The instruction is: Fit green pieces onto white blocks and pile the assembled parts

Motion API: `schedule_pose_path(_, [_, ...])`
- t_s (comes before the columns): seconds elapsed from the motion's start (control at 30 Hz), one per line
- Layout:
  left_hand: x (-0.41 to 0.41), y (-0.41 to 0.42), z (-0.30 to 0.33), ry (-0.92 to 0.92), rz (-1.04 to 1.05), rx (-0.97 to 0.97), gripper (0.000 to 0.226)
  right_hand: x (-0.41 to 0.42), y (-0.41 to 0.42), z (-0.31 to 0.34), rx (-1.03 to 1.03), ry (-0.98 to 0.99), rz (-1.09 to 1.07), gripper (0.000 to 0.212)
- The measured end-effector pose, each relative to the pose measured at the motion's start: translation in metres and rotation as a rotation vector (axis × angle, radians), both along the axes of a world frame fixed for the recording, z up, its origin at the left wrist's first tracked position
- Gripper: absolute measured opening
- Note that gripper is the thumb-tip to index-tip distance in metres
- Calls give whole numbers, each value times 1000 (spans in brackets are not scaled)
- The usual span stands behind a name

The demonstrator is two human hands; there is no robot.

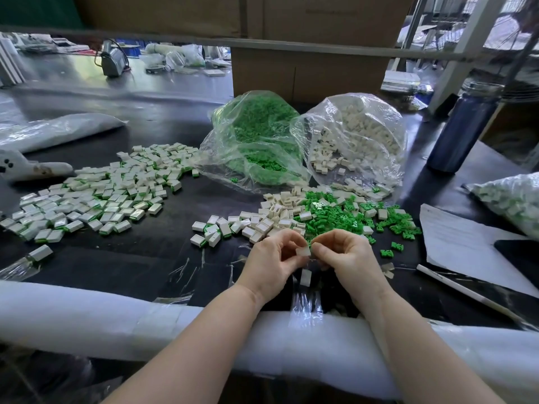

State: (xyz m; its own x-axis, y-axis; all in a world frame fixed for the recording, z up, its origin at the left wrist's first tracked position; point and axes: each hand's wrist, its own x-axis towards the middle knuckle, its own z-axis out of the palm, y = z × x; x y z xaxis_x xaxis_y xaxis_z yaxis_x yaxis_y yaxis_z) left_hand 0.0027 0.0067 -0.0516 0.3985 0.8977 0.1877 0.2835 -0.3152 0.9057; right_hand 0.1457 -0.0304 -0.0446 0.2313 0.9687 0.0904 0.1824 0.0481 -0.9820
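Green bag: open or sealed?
Open. The green bag lies on its side, its mouth gaping toward the person, and loose green pieces are scattered on the table in front of it.

No readable text.
Nothing on the cardboard boxes [309, 74], the bags or the blue bottle [463, 129] can be read.

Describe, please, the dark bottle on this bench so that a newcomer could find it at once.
Start at the two clear bags, green pieces and white blocks. Look right: the bottle stands upright near the table's far right edge. It alone is tall, dark blue, clear-capped.
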Motion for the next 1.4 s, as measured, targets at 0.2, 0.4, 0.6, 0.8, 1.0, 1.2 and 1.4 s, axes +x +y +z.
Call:
schedule_pose_path(0.2, [-1,3,-1,49,75,61,13,1,-1,0,6,22,29,15])
schedule_pose_path(0.4, [-1,2,-2,65,54,41,16,-1,1,-1,-45,-59,48,16])
schedule_pose_path(0.6, [-1,0,-1,109,49,104,16,0,2,0,-76,-104,71,19])
schedule_pose_path(0.8, [1,-2,0,183,27,176,17,-2,-1,1,-60,-193,83,19])
schedule_pose_path(1.0, [1,-2,4,11,63,16,12,-4,-1,3,15,-10,10,13])
schedule_pose_path(1.2, [0,-4,8,-51,51,-79,10,-2,-3,2,39,-29,47,12])
schedule_pose_path(1.4, [0,-4,7,-22,43,-85,8,-2,-2,0,62,-35,70,14])
